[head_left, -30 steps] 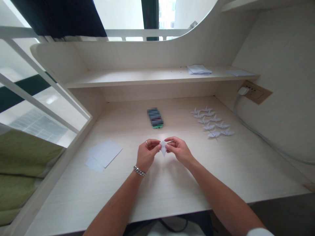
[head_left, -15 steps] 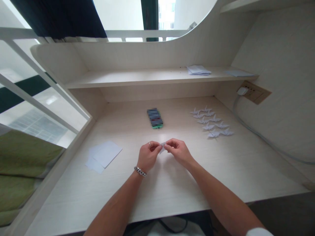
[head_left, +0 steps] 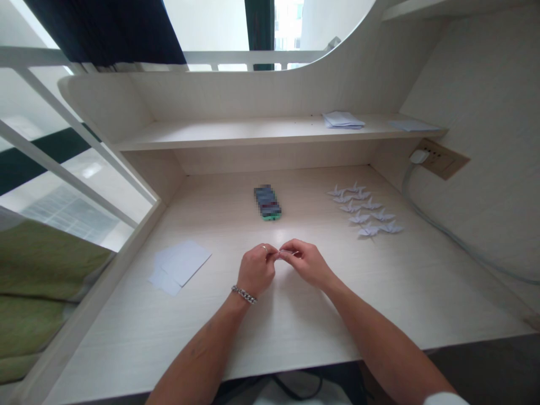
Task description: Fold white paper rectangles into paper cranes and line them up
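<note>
Over the middle of the desk, my left hand (head_left: 258, 269) and my right hand (head_left: 304, 261) meet at the fingertips. Both pinch a small folded piece of white paper (head_left: 287, 252), which is mostly hidden behind the fingers. The left hand wears a ring, and a chain bracelet (head_left: 244, 294) circles its wrist. To the right, several white folded paper cranes (head_left: 366, 206) stand in two rows. White paper sheets (head_left: 188, 262) lie overlapping on the left side of the desk.
A phone-like object (head_left: 267, 202), blurred out, with a green edge, lies beyond my hands. Folded papers (head_left: 342, 120) rest on the shelf (head_left: 236, 142) above. At right, a grey cable (head_left: 455, 241) runs down from the wall socket (head_left: 445, 160).
My left hand has turned over so its back faces up more, its fingertips now against the right ones. Less of the folded paper shows. The whole view has shifted slightly.
</note>
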Tool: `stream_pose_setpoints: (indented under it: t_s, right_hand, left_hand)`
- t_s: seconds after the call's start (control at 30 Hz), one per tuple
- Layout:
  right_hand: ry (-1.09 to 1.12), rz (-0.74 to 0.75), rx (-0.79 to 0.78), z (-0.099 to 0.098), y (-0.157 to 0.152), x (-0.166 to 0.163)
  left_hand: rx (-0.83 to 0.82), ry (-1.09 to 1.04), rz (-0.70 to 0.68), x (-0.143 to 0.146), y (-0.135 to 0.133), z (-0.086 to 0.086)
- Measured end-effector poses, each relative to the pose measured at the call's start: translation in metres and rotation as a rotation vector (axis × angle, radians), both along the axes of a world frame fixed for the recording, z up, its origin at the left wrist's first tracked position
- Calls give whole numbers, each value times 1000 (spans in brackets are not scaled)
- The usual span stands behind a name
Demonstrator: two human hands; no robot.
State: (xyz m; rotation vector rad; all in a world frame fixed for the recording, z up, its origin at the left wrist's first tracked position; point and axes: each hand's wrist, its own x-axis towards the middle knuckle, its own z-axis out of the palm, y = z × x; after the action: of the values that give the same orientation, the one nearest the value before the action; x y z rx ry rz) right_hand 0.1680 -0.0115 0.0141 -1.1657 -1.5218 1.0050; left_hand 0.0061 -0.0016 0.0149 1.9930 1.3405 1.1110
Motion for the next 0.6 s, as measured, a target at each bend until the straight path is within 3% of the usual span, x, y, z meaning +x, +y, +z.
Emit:
stream_pose_setpoints:
  t_s: [0.2,0.4,0.6]
  right_hand:
    - [-2,-149,36,2,-1,0]
    - [-97,-60,60,4,-2,1]
    - [-44,-145,84,5,-3,0]
  left_hand:
    - [-142,-36,9,1,1,0]
    - [63,130,38,-2,1,3]
    - [-124,-107,0,-1,2,4]
